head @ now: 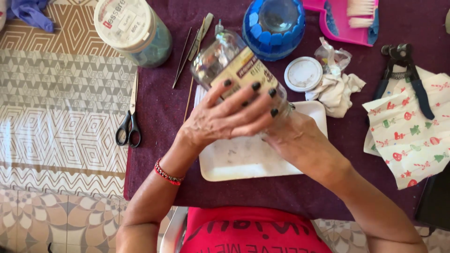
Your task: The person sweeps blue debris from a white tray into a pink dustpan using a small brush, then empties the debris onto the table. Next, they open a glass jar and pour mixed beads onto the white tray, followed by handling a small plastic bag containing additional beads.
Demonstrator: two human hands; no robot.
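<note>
Tilting away above the white tray (pixel 234 164), the clear labelled bottle (pixel 234 70) lies neck-far, with the left hand (pixel 225 117) fingers (pixel 243 96) wrapped over its body and the right hand (pixel 295 136) gripping its base nearest the tray.

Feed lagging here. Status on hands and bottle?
Left hand and right hand grip glass bottle, tilted over white tray. Scissors, blue jar nearby, apart.
</note>
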